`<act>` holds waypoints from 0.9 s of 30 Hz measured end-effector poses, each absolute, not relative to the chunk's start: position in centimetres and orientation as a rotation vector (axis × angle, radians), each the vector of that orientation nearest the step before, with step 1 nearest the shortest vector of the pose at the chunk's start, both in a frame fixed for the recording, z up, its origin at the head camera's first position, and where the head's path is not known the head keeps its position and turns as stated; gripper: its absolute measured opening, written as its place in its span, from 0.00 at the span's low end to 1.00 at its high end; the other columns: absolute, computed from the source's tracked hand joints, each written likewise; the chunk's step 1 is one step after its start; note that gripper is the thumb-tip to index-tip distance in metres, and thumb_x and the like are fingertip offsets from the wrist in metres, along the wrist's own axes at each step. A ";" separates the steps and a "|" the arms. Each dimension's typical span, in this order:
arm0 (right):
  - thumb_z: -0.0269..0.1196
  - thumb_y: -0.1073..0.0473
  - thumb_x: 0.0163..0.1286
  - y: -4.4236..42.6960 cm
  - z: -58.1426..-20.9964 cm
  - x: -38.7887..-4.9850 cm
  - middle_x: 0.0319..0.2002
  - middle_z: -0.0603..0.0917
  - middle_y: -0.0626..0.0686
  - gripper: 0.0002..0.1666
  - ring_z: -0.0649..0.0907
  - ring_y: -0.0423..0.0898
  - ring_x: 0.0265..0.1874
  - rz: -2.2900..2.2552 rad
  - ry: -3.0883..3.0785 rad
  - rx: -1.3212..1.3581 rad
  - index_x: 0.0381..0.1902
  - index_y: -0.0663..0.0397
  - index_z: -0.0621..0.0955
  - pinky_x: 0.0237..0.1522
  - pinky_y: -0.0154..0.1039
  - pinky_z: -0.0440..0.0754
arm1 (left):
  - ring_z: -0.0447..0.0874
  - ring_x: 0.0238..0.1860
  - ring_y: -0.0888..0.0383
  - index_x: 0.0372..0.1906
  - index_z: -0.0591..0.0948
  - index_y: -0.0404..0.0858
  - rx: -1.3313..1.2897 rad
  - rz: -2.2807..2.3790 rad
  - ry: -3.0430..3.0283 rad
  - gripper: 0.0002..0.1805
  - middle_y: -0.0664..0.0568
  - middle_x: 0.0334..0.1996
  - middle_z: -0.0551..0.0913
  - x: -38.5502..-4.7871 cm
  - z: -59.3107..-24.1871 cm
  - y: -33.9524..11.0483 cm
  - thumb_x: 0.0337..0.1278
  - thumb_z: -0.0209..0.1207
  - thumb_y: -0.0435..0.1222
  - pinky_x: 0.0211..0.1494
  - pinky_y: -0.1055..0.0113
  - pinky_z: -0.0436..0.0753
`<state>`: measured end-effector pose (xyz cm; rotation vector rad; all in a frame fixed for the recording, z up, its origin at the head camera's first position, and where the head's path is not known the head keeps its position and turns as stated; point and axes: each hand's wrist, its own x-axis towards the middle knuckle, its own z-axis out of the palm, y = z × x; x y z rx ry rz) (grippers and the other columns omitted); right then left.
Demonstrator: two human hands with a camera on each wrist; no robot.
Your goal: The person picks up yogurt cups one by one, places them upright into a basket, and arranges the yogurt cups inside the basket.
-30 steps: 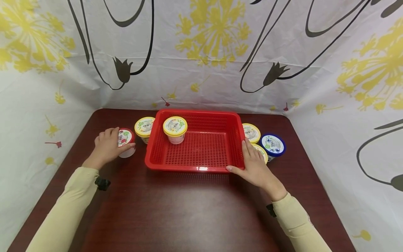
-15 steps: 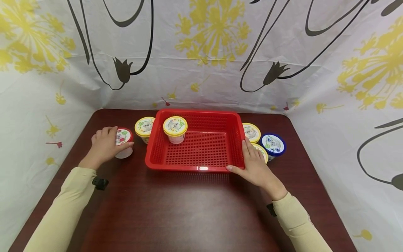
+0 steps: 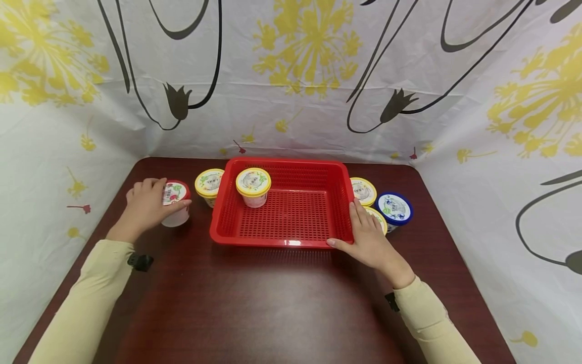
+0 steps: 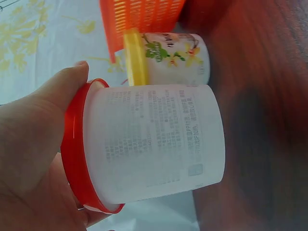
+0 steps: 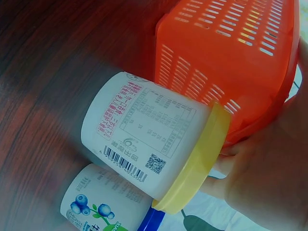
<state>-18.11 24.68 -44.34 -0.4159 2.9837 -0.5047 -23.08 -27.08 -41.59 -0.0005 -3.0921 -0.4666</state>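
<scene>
slightly further left than before, my left hand [image 3: 144, 205] and the red-lidded cup [image 3: 177, 194] it grasps are left of the basket [image 3: 254, 242]. my right hand [image 3: 370, 242] rests on the basket's near right corner, fingers extended, clenching nothing. i judge the work unfinished: one yellow-lidded cup [image 3: 253, 188] inside, five cups outside. i count one basket, four yellow-lidded cups, one red-lidded, one blue-lidded cup [image 3: 394, 209].

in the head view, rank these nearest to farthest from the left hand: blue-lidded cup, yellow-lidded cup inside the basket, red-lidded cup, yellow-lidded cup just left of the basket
1. Red-lidded cup: held in the left hand.
2. Outer yellow-lidded cup: just left of the basket.
3. Inner yellow-lidded cup: inside, toward the basket's left end.
4. Blue-lidded cup: far right, beyond the basket.
</scene>
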 end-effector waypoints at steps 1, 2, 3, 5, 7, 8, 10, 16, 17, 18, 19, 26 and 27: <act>0.56 0.21 0.59 24.7 -44.3 -18.1 0.81 0.41 0.61 0.70 0.48 0.62 0.80 -0.501 2.985 -0.418 0.79 0.60 0.41 0.75 0.70 0.50 | 0.56 0.61 0.29 0.72 0.58 0.24 -0.005 -0.465 -3.087 0.62 0.24 0.63 0.61 -23.1 -41.4 -27.0 0.49 0.57 0.71 0.62 0.30 0.58; 0.56 0.21 0.59 24.7 -44.3 -18.1 0.81 0.41 0.61 0.70 0.48 0.62 0.80 -0.495 2.986 -0.420 0.79 0.60 0.41 0.75 0.70 0.50 | 0.56 0.60 0.29 0.72 0.58 0.24 -0.009 -0.465 -3.081 0.62 0.24 0.63 0.62 -23.0 -41.1 -27.0 0.49 0.58 0.71 0.62 0.31 0.58; 0.56 0.21 0.59 24.7 -44.2 -18.1 0.81 0.42 0.61 0.70 0.48 0.62 0.80 -0.490 2.989 -0.423 0.79 0.60 0.42 0.75 0.69 0.51 | 0.57 0.60 0.29 0.71 0.59 0.24 -0.011 -0.469 -3.073 0.61 0.24 0.63 0.62 -23.0 -40.9 -26.9 0.49 0.58 0.70 0.62 0.31 0.58; 0.56 0.21 0.59 24.7 -44.1 -18.1 0.81 0.42 0.62 0.70 0.49 0.63 0.79 -0.483 2.993 -0.426 0.79 0.61 0.42 0.75 0.69 0.51 | 0.57 0.60 0.30 0.71 0.59 0.24 -0.013 -0.472 -3.058 0.61 0.25 0.63 0.62 -22.9 -40.4 -26.7 0.49 0.59 0.69 0.63 0.31 0.57; 0.56 0.21 0.59 24.7 -44.1 -18.1 0.81 0.43 0.62 0.70 0.49 0.63 0.79 -0.475 2.997 -0.429 0.79 0.61 0.43 0.75 0.68 0.52 | 0.58 0.60 0.30 0.71 0.60 0.24 -0.017 -0.473 -3.044 0.60 0.25 0.63 0.63 -22.8 -40.0 -26.5 0.49 0.60 0.68 0.63 0.32 0.57; 0.56 0.21 0.59 24.7 -44.1 -18.1 0.81 0.43 0.62 0.70 0.49 0.63 0.79 -0.472 2.999 -0.430 0.79 0.61 0.43 0.75 0.68 0.52 | 0.58 0.60 0.30 0.71 0.60 0.24 -0.018 -0.475 -3.039 0.59 0.25 0.63 0.63 -22.8 -39.7 -26.4 0.49 0.61 0.68 0.63 0.32 0.57; 0.56 0.21 0.59 24.6 -44.0 -18.1 0.80 0.44 0.62 0.70 0.49 0.63 0.79 -0.465 3.003 -0.432 0.79 0.62 0.44 0.76 0.67 0.53 | 0.58 0.60 0.30 0.71 0.61 0.25 -0.025 -0.468 -3.028 0.58 0.25 0.63 0.63 -22.7 -39.2 -26.2 0.50 0.62 0.67 0.63 0.32 0.57; 0.56 0.20 0.58 24.6 -43.8 -18.0 0.80 0.46 0.62 0.70 0.51 0.63 0.79 -0.450 3.018 -0.434 0.79 0.61 0.45 0.74 0.67 0.57 | 0.58 0.61 0.30 0.70 0.62 0.26 -0.056 -0.463 -2.984 0.54 0.26 0.62 0.63 -22.5 -37.7 -25.6 0.51 0.65 0.61 0.62 0.32 0.58; 0.56 0.20 0.58 24.6 -43.8 -18.0 0.80 0.46 0.62 0.70 0.51 0.63 0.79 -0.448 3.019 -0.435 0.79 0.61 0.46 0.74 0.67 0.57 | 0.58 0.61 0.30 0.70 0.62 0.26 -0.063 -0.467 -2.975 0.53 0.26 0.62 0.63 -22.4 -37.5 -25.5 0.51 0.65 0.60 0.62 0.32 0.59; 0.56 0.20 0.58 24.6 -43.8 -18.0 0.80 0.46 0.62 0.70 0.50 0.63 0.79 -0.446 3.021 -0.435 0.79 0.61 0.46 0.75 0.67 0.56 | 0.58 0.61 0.30 0.70 0.62 0.26 -0.070 -0.468 -2.966 0.53 0.26 0.62 0.64 -22.4 -37.2 -25.4 0.51 0.66 0.60 0.62 0.32 0.59; 0.56 0.20 0.58 24.6 -43.8 -18.0 0.80 0.46 0.62 0.70 0.50 0.63 0.79 -0.441 3.022 -0.437 0.79 0.61 0.46 0.75 0.66 0.55 | 0.58 0.61 0.30 0.69 0.63 0.26 -0.079 -0.470 -2.958 0.52 0.27 0.62 0.64 -22.4 -37.0 -25.3 0.51 0.66 0.59 0.62 0.32 0.59; 0.55 0.20 0.58 24.5 -43.8 -18.0 0.80 0.46 0.62 0.70 0.44 0.62 0.80 -0.420 3.023 -0.435 0.79 0.63 0.46 0.78 0.65 0.49 | 0.59 0.60 0.32 0.69 0.64 0.28 -0.114 -0.483 -2.931 0.49 0.28 0.62 0.65 -22.4 -35.8 -24.3 0.52 0.66 0.57 0.61 0.33 0.60; 0.55 0.20 0.58 24.5 -43.7 -18.0 0.80 0.46 0.63 0.70 0.44 0.62 0.80 -0.419 3.024 -0.437 0.79 0.63 0.47 0.78 0.65 0.48 | 0.59 0.60 0.32 0.69 0.64 0.28 -0.112 -0.486 -2.930 0.49 0.28 0.62 0.65 -22.4 -35.6 -24.2 0.51 0.66 0.56 0.61 0.33 0.60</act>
